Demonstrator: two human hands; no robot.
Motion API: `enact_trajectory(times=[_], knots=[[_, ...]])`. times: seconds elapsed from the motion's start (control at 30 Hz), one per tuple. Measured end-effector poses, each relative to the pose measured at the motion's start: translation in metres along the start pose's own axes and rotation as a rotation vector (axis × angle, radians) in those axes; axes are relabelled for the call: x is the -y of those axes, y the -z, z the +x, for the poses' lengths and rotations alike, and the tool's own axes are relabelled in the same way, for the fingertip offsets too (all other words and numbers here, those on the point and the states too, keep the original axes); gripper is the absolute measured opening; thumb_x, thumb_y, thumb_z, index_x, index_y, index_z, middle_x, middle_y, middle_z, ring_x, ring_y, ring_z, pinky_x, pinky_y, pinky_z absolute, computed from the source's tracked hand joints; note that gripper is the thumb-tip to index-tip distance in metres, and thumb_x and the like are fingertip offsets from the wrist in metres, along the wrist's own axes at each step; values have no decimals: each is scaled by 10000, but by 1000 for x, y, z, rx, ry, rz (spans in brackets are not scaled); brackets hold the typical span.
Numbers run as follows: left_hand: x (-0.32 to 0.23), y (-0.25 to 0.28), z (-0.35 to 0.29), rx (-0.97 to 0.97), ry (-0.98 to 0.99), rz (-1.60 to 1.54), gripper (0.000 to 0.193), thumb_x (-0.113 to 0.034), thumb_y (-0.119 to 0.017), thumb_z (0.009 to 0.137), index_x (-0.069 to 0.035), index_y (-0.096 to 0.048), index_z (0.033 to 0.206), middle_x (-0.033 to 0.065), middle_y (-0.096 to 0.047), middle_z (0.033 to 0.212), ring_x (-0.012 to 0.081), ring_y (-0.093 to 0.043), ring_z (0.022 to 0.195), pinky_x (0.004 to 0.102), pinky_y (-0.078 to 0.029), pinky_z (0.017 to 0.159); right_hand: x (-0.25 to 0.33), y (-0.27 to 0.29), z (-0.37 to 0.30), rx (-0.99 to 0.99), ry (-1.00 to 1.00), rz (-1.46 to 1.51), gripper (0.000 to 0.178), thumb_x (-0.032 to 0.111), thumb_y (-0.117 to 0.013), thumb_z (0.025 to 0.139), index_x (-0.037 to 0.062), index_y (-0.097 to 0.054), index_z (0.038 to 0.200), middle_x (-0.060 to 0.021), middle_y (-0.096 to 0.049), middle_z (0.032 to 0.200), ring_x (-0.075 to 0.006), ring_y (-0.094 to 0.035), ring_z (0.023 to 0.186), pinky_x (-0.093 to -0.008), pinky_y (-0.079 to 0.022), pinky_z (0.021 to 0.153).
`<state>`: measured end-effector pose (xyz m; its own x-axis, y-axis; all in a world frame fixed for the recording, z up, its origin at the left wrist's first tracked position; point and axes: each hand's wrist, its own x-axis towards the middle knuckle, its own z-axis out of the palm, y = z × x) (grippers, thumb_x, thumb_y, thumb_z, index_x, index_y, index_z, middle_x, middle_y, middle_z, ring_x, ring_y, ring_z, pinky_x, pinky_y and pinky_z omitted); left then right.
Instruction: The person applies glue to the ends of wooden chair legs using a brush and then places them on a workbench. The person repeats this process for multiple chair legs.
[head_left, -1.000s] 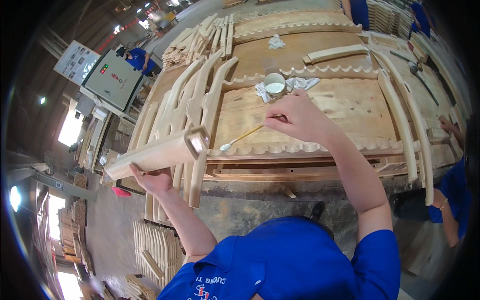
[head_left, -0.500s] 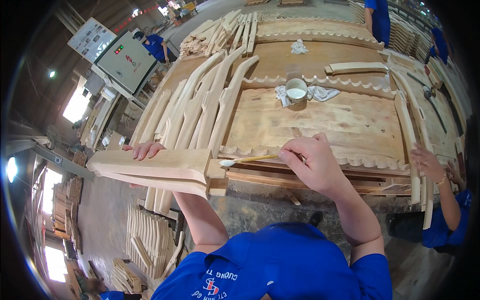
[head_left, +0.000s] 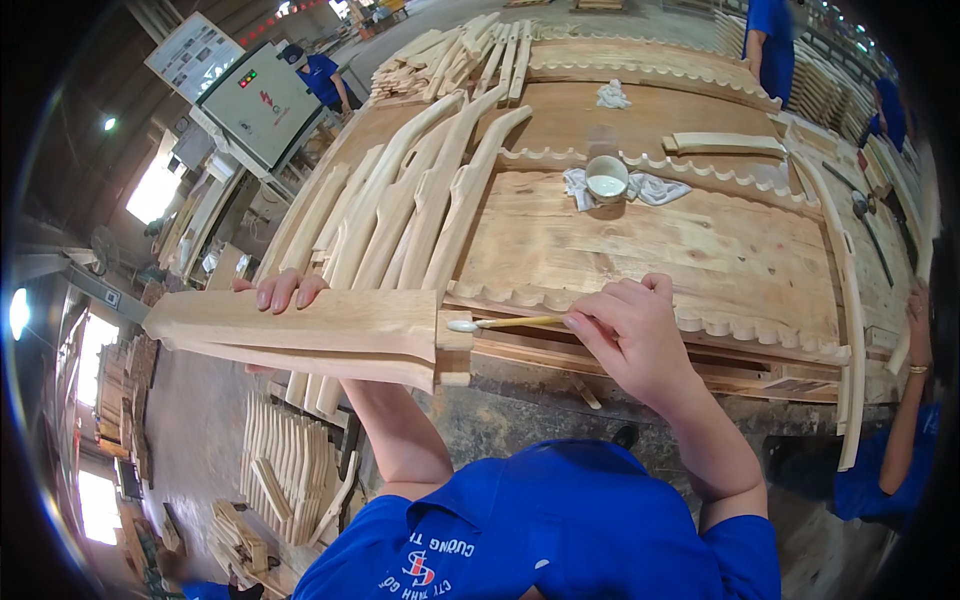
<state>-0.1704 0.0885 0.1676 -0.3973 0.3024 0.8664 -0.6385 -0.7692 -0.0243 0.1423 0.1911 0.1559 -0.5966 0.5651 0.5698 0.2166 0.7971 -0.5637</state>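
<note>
Left hand (head_left: 285,292) grips the carved wooden part (head_left: 300,335) from its far side, fingers curled over the top edge, holding it level off the near-left edge of the bench (head_left: 660,240); right hand (head_left: 630,335) pinches a thin brush (head_left: 500,323), its white tip at the part's tenon end. Curved blanks (head_left: 420,200) lie beyond the part, and a white cup (head_left: 606,178) on a rag (head_left: 650,188) sits farther on the bench. Versus half a second ago, the brush tip has closed onto the part's end, and the part sits slightly higher.
</note>
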Motion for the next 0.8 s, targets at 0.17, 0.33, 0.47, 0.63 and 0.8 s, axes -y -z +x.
enact_trajectory(times=[0.17, 0.33, 0.47, 0.63, 0.8], knots=[[-3, -1, -2, -15, -24, 72, 923, -502, -796, 597, -119, -402, 1339, 46, -498, 971, 173, -497, 880, 358, -426, 775, 4, 11, -8, 100, 2, 109, 97, 185, -617, 822, 117, -629, 753, 3, -514, 595, -162, -461, 599, -337, -250, 702], [-7, -3, 0, 33, -5, 60, 934, -490, -800, 599, -120, -388, 1352, 55, -495, 975, 180, -498, 895, 364, -429, 783, -2, 10, -15, 112, -96, 129, 120, 195, -593, 835, 110, -635, 762, 1, -532, 602, -170, -475, 602, -346, -250, 711], [1, -8, 1, 49, 15, 68, 915, -479, -795, 613, -113, -390, 1348, 57, -496, 975, 185, -497, 896, 365, -430, 786, 1, -7, -16, 87, -113, 78, 126, 199, -581, 844, 110, -635, 773, -5, -560, 630, -176, -502, 622, -350, -259, 728], [1, -12, -2, 33, 3, 68, 905, -473, -789, 625, -113, -386, 1350, 60, -490, 982, 192, -491, 893, 370, -423, 785, 4, -14, -29, 148, -144, 166, 129, 210, -582, 847, 107, -633, 788, -3, -575, 653, -171, -512, 641, -338, -268, 762], [2, -13, -1, -10, 38, 238, 924, -542, -768, 611, -110, -396, 1338, 67, -478, 990, 194, -488, 894, 382, -424, 780, 0, -3, -35, 276, -161, 263, 133, 181, -600, 837, 57, -633, 802, -14, -578, 664, -132, -519, 654, -305, -327, 766]])
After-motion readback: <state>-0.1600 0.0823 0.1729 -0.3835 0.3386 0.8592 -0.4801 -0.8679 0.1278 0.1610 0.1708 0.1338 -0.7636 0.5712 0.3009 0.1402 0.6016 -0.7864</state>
